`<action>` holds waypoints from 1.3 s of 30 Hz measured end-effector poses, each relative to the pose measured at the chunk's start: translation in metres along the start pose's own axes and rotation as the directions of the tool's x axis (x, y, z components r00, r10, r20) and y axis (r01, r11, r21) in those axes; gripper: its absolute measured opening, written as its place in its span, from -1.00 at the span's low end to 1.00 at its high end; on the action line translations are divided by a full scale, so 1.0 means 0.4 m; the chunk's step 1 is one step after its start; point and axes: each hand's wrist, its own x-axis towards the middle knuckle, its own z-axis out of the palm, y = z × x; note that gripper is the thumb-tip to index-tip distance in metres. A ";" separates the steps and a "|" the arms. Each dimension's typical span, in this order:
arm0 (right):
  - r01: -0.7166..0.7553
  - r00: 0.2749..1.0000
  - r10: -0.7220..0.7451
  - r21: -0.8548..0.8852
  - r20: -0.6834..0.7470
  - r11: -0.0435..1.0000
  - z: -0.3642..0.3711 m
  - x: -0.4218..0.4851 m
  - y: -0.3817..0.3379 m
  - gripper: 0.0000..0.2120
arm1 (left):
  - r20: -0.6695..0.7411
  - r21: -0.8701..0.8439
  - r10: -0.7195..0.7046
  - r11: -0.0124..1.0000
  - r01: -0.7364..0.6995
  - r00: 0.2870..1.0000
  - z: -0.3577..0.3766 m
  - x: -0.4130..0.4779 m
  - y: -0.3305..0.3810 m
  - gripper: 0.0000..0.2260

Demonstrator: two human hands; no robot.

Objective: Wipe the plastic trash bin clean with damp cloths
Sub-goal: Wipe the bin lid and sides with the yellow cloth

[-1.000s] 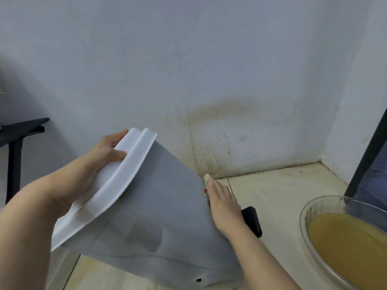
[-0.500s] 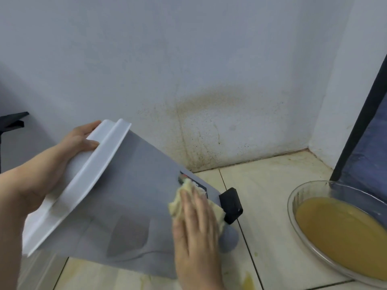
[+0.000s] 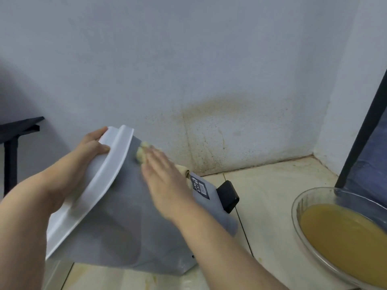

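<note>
Pressing cloth to the bin, right hand lies flat-fingered; left hand grips lid.

Dark label on the grey bin, its print illegibly blurred.

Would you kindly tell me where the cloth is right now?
In the head view, left of centre, the cloth lies pressed under the right hand against the grey bin, just beside its white lid.

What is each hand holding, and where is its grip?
The left hand grips the bin by its white rim; the right hand only presses a cloth flat on its side.
</note>
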 end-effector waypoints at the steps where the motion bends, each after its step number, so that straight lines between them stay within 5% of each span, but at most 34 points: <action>1: 0.102 0.995 -0.102 -0.019 -0.005 0.995 0.016 -0.026 -0.028 -0.52 | -0.003 -0.011 0.007 1.000 -0.007 1.000 -0.004 0.002 -0.005 -0.17; 4: 0.195 0.977 -0.209 -0.207 -0.045 0.959 0.010 -0.157 0.049 -0.55 | 0.027 -0.028 0.055 0.998 -0.054 0.998 0.003 -0.021 0.021 -0.18; 7: -0.168 0.979 0.130 -0.260 -0.160 0.951 -0.027 -0.273 0.174 -0.52 | 0.075 -0.007 0.054 0.999 -0.054 0.996 0.007 -0.022 0.015 -0.30; 9: -0.293 0.920 0.221 -0.196 -0.322 0.936 -0.015 -0.290 0.184 -0.53 | 0.118 -0.007 0.015 1.000 -0.014 0.993 0.007 -0.033 0.013 -0.27; 11: -0.223 0.888 0.169 -0.080 -0.429 0.971 0.006 -0.253 0.135 -0.55 | 0.175 0.007 -0.027 1.000 0.026 0.984 0.013 -0.047 0.014 -0.30; 14: -0.058 0.940 0.133 0.235 -0.316 0.970 -0.017 -0.158 0.014 -0.59 | 0.209 0.013 -0.016 1.000 0.014 0.978 0.058 -0.078 0.059 -0.40; 18: -0.161 0.906 0.404 0.781 -0.125 0.603 -0.158 -0.103 -0.034 -0.71 | 0.275 0.011 0.075 0.997 -0.081 0.959 0.118 -0.121 0.103 -0.46; 21: -0.107 0.837 0.537 0.931 -0.105 0.348 -0.245 -0.123 0.008 -0.65 | 0.275 0.126 0.076 0.985 -0.114 0.958 0.128 -0.132 0.090 -0.62; 26: -0.052 0.768 0.631 0.971 -0.111 0.234 -0.305 -0.179 0.052 -0.62 | 0.305 0.438 0.089 0.871 -0.223 0.948 0.237 -0.161 0.085 -0.57; 30: -0.089 0.722 0.679 0.957 -0.130 0.277 -0.321 -0.217 0.070 -0.67 | 0.267 0.600 0.085 0.765 -0.235 0.960 0.305 -0.160 0.095 -0.55; 33: -0.075 0.815 0.503 0.808 -0.288 0.585 -0.319 -0.245 0.065 -0.73 | 0.240 0.604 0.089 0.766 -0.220 0.967 0.310 -0.170 0.086 -0.54; 36: -0.028 0.945 0.135 0.339 -0.298 0.940 -0.295 -0.261 0.034 -0.66 | 0.213 0.611 0.093 0.764 -0.207 0.973 0.307 -0.173 0.087 -0.54; 39: 0.003 0.962 -0.079 -0.278 -0.262 0.961 -0.262 -0.246 0.023 -0.56 | 0.232 0.615 0.097 0.756 -0.223 0.968 0.307 -0.171 0.091 -0.55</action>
